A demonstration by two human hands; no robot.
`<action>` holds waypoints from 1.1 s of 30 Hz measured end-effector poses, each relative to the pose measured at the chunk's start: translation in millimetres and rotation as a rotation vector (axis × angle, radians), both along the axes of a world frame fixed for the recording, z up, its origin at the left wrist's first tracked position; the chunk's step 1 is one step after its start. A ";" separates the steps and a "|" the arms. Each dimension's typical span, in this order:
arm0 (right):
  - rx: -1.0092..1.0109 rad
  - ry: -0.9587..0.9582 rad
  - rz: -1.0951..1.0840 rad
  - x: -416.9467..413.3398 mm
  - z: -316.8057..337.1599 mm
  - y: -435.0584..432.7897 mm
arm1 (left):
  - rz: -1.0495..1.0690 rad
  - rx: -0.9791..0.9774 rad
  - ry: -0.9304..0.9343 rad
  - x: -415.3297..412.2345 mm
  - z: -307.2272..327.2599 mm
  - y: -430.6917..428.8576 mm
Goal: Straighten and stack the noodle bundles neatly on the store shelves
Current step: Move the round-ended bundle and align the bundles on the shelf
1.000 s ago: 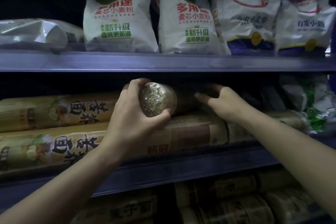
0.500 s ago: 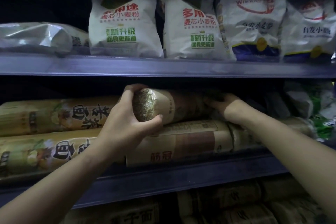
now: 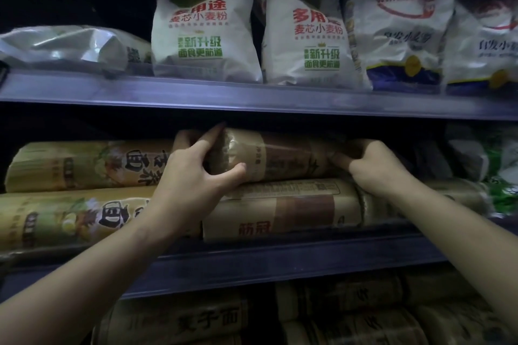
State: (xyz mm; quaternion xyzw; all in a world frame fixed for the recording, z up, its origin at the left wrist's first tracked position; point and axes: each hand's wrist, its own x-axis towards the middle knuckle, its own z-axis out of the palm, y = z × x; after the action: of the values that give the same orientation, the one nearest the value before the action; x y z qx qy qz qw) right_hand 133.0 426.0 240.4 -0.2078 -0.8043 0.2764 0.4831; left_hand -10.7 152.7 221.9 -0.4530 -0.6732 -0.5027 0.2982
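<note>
Left hand (image 3: 187,173) is wrapped over the near end of the brown noodle bundle (image 3: 280,155), fingers curled across the top of it, thumb hooked underneath against the wrapper. Right hand (image 3: 370,164) is clamped on the far end of that same bundle, knuckles up, fingertips tucked into the dark behind it and hard to make out. So both hands have it, one at each end.

The bundle lies lengthwise along the middle shelf (image 3: 252,258), close under the shelf above, resting on top of a tan bundle with a brown band (image 3: 283,210) that sits at the shelf's front edge. Just to the left, touching the left hand, two yellow-green bundles (image 3: 84,165) lie one on the other, reaching toward the shelf's left end. At the right end, green-and-white packets (image 3: 501,176), blurred.

Upper shelf (image 3: 252,98): white flour bags (image 3: 204,31) standing along the front edge, a silvery bag (image 3: 64,45) lying flat at the left. Bottom level, more tan noodle bundles (image 3: 350,316), dim.
</note>
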 end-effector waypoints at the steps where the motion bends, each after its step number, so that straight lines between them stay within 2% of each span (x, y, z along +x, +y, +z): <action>1: 0.015 0.008 -0.023 1.0 -1.0 -2.2 | 0.011 0.001 -0.003 0.0 0.2 -0.6; 16: 0.141 0.025 -0.164 8.0 -9.7 -21.3 | 0.121 0.025 0.058 -5.5 0.1 -2.3; 23: 0.178 0.080 -0.189 0.8 -8.5 -26.0 | 0.141 -0.040 0.021 -15.1 3.9 -4.2; 33: 0.243 0.067 -0.234 0.9 -8.9 -31.6 | 0.114 -0.009 -0.045 -20.2 8.0 -1.2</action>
State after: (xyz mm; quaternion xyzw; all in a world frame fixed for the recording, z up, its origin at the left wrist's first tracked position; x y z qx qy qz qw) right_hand 133.9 394.4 231.5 -0.2306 -0.7858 0.1257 0.5600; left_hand -31.0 151.4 230.0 -0.4035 -0.7068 -0.4920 0.3091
